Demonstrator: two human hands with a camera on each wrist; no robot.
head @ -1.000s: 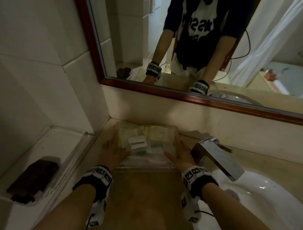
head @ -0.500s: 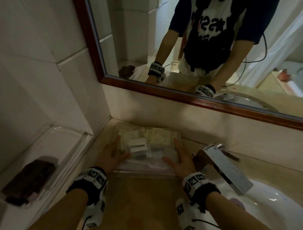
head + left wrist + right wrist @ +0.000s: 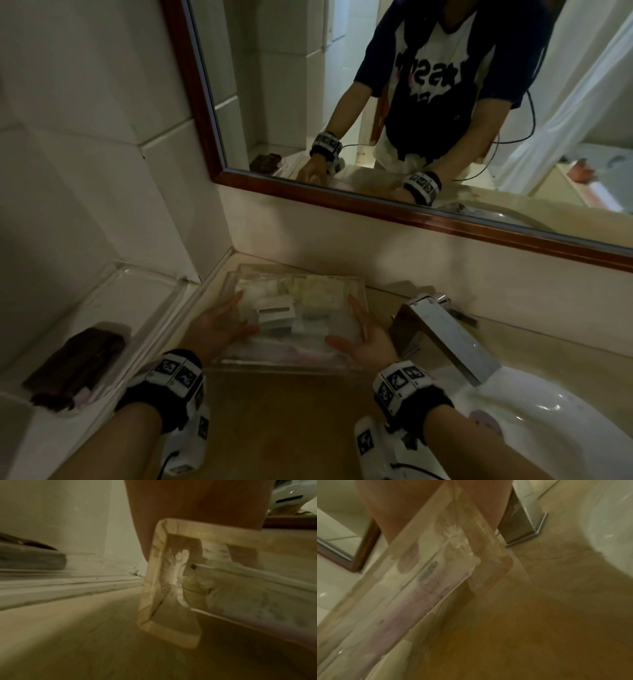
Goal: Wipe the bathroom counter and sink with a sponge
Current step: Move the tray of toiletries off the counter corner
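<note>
A clear plastic tray (image 3: 284, 364) holding several small toiletry packets sits on the beige counter (image 3: 281, 428) near the back left corner. My left hand (image 3: 219, 323) lies flat against its left side and my right hand (image 3: 366, 337) against its right side, fingers straight and pointing at the wall. The left wrist view shows the tray's end wall (image 3: 171, 588) under my palm (image 3: 188, 500). In the right wrist view the tray (image 3: 436, 561) runs diagonally below my palm (image 3: 402, 507). A dark brown pad with a pink edge (image 3: 75, 363) lies on the left ledge. The white sink (image 3: 548, 428) is at lower right.
A chrome faucet (image 3: 445, 339) stands just right of my right hand, its base (image 3: 522, 527) close to the tray. A wood-framed mirror (image 3: 342, 197) hangs above the back wall. A pale pink thing (image 3: 484, 419) lies in the sink. Tiled wall closes the left side.
Both hands stay at the tray's sides and the tray keeps its place near the corner. The head view has shifted slightly.
</note>
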